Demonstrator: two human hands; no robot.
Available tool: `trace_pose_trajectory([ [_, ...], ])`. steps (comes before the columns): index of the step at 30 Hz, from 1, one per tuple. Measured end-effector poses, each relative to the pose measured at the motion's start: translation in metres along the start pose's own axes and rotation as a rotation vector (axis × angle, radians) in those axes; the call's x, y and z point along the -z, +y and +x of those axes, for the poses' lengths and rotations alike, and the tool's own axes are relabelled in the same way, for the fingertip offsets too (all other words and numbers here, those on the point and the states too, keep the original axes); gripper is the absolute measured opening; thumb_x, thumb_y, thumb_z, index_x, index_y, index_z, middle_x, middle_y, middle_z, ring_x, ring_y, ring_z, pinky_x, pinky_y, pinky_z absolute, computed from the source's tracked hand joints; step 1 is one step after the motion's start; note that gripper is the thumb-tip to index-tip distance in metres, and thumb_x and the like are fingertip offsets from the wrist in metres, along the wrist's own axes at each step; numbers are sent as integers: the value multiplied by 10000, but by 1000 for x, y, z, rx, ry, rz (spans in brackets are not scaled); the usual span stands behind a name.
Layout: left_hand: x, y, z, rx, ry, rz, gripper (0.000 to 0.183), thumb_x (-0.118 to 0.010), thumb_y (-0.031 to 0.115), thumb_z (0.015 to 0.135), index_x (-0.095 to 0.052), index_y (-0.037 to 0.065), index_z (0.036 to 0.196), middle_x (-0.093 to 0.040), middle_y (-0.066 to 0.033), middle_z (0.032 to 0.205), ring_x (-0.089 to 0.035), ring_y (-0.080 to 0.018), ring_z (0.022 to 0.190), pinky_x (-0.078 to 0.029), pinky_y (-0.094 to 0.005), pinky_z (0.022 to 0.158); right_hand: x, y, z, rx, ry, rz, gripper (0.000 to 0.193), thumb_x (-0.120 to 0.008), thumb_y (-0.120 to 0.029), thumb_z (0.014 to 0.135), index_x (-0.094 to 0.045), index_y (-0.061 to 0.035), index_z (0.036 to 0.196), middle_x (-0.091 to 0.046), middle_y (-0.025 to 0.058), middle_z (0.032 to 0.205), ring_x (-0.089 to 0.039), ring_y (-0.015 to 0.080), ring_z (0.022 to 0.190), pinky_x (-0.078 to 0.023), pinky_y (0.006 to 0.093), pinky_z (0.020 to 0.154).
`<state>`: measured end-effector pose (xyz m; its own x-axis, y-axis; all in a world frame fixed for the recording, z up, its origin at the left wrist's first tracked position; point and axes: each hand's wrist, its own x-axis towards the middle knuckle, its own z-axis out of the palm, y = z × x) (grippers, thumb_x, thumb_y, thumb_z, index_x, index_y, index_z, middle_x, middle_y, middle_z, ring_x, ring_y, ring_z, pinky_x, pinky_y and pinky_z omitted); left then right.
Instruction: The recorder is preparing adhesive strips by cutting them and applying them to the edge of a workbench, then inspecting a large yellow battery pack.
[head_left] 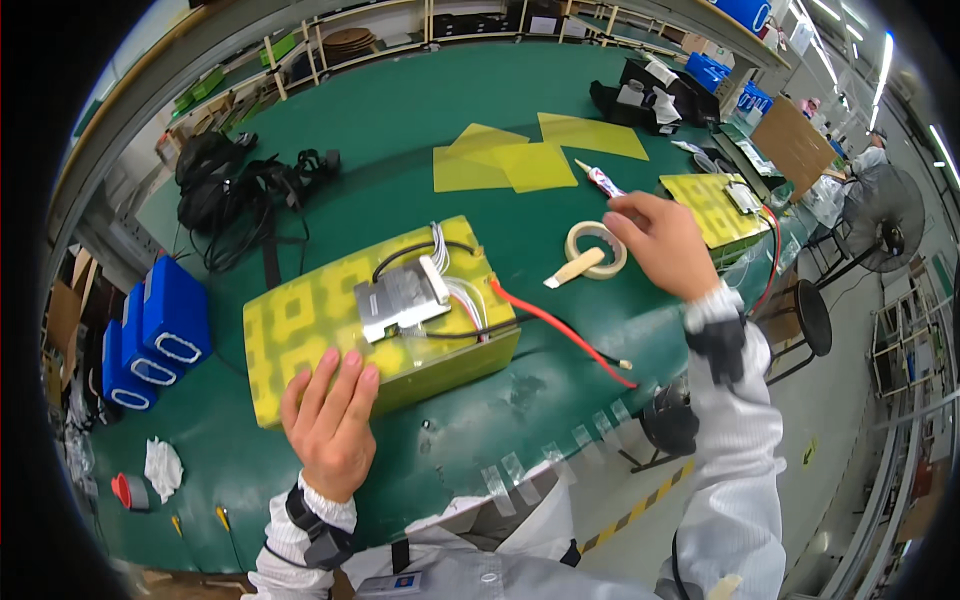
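We stand at a green counter (370, 120), with strips of clear tape (497, 490) along its near edge. A shelf rack (428, 22) runs along the far side. Beyond the counter on the right, we see a black fan (885, 235), a round stool (806, 318) and a striped yellow-and-black line (637, 507) on the floor (840, 400). On our left stand blue blocks (178, 305), with tangled black straps (212, 190) farther back and a crumpled white tissue (162, 468) nearer us. Yellow sheets (545, 167) overlap toward the back, and a smaller-looking yellow box (700, 193) sits at the right.

The large yellow box (300, 325) lies at a slant in front of us, a red wire (590, 349) trailing off its right end. Our left grip (333, 435) is spread, fingertips touching the box's top near its left end, holding nothing. Our right grip (662, 245) is well to the right of that box, its fingers narrow beside the tail of a white tube (603, 182); we cannot tell whether they have closed on it. Just left of that hand, a knife (578, 267) rests against a tape roll (618, 262).
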<state>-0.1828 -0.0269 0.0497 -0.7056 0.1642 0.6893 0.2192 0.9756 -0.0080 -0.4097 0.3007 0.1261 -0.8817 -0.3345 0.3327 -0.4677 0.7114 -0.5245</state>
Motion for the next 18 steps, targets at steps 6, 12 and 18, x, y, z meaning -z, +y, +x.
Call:
trace_pose_trajectory([
  [6, 3, 1, 0, -9, -43, 14, 258, -637, 1, 852, -731, 66, 1084, -716, -131, 1168, -654, -335, 1149, -401, -438, 1015, -75, 97, 118, -171, -213, -403, 527, -738, -428, 829, -701, 6, 1126, -726, 202, 1026, -698, 354, 962, -543, 413, 872],
  [12, 10, 1, -6, 14, -140, -29, 276, -653, -34, 851, -683, 42, 1115, -700, -175, 1184, -641, -384, 1160, -406, -493, 1005, -149, 88, 170, -235, -411, -501, 878, -663, -704, 778, -572, -45, 1350, -674, 183, 1211, -636, 361, 1140, -503, 435, 970],
  [18, 10, 0, -11, 18, -178, -4, 296, -658, -33, 847, -677, 51, 1130, -691, -177, 1208, -635, -389, 1174, -403, -497, 1014, -175, 94, 192, -252, -358, -486, 910, -707, -647, 763, -456, -133, 1471, -554, 155, 1414, -560, 326, 1273, -468, 437, 1043],
])
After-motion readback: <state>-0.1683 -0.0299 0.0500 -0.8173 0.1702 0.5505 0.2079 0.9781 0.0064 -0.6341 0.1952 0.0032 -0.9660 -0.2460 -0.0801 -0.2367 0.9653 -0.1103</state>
